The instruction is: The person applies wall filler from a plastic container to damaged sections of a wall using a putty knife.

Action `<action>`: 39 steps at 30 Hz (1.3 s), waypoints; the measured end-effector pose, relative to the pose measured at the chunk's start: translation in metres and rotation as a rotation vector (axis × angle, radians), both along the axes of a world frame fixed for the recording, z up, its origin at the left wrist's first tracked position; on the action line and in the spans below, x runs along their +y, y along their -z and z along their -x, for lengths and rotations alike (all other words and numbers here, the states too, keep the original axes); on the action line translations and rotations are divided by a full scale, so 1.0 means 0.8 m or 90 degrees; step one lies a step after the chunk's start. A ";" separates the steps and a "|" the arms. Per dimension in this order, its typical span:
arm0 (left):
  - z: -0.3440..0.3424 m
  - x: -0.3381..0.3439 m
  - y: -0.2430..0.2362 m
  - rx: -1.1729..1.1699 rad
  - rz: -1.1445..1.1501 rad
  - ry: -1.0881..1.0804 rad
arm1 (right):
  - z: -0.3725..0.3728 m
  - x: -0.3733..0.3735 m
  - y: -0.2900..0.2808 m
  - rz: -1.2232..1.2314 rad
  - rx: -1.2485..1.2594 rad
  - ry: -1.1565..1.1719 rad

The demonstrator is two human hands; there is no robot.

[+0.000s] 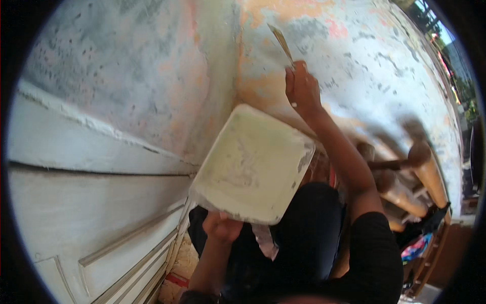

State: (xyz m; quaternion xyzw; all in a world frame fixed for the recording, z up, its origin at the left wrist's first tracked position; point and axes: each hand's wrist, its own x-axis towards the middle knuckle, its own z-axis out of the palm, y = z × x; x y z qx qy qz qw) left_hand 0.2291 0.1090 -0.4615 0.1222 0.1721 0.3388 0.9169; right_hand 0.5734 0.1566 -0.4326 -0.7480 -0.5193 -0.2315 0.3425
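Thin, tan, flat-bladed scraper (281, 43) raised before the blotchy pale-blue and orange plaster wall (364, 55); shallow, cream, rounded-rectangular tray (276, 144) held lower down.
From my remote post I record the fingers of my right hand (304, 91) closed round the scraper's lower end, blade pointing up and away; whether it touches the wall I cannot tell. The fingers of my left hand (221, 228), partly hidden, close on the tray's near rim, placing it above the dark-clothed knees (309, 233). Grey smears (245, 163) mark its floor. In my judgement, sound practice means a level tray close beneath the blade, a light load, a low blade angle and even pressure.
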 end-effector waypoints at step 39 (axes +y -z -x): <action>-0.057 -0.011 0.046 -0.021 -0.018 0.180 | 0.066 -0.053 -0.078 0.438 -0.228 0.106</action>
